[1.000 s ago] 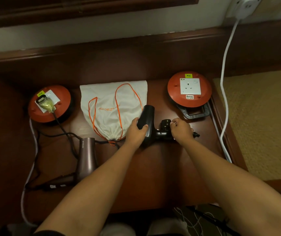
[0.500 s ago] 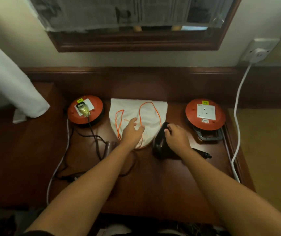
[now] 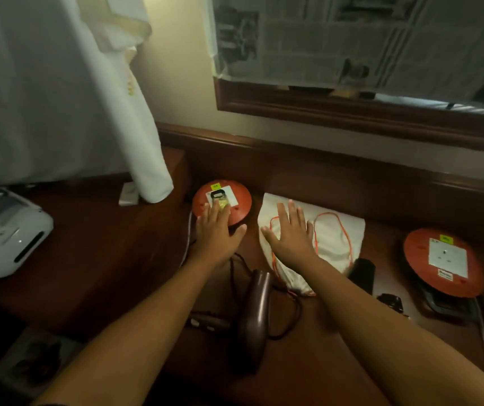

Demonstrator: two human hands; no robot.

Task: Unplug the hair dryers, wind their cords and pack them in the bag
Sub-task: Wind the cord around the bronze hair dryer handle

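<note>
Both hands have left the black dryer (image 3: 362, 273) and swung left since half a second back. Left hand (image 3: 215, 232), fingers straight, rests flat on the orange reel socket (image 3: 234, 209), fingertips at the plug (image 3: 219, 199), probably touching it; it's nearest for the pull. Brown dryer (image 3: 256, 315) lies behind that wrist, long axis running toward the person; right hand (image 3: 289, 232) lies flat and released on the drawstring bag (image 3: 340, 230).

Two dryers are seen, one brown (image 3: 256, 315) and one black (image 3: 362, 273). Two orange reels (image 3: 242, 200) (image 3: 416, 256) are counted. One bag (image 3: 337, 230) and two hands (image 3: 215, 234) (image 3: 290, 234) are counted.
</note>
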